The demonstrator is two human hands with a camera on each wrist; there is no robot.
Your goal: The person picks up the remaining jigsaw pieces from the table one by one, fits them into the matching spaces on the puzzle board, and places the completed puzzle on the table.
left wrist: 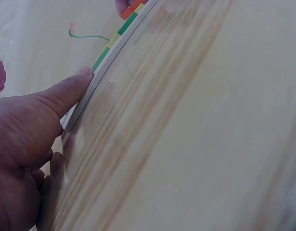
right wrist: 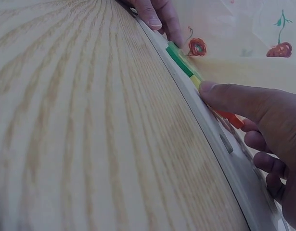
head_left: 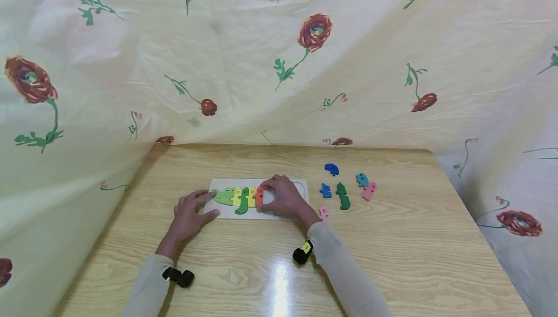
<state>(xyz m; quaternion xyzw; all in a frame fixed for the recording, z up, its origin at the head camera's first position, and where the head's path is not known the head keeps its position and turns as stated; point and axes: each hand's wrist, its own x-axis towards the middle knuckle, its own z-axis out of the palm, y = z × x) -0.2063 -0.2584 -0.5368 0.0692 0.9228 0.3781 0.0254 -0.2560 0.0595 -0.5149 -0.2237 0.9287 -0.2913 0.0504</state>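
White board (head_left: 231, 182) lies on the wooden table (head_left: 244, 263) in the head view, bearing a green crocodile head (head_left: 224, 197) and a row of yellow and green pieces (head_left: 245, 196). My right hand (head_left: 283, 196) pinches the orange piece (head_left: 260, 196) at the row's right end; my left hand (head_left: 189, 214), fingers parted, touches the board's left end. Loose pieces (head_left: 343, 197) lie to the right. From my left wrist, my thumb meets the board's edge. From my right wrist, thumb and fingers flank the orange piece.

A wood-grained table (head_left: 418, 259) bears a white puzzle board (head_left: 231, 182); beside it, loose coloured pieces (head_left: 342, 195).
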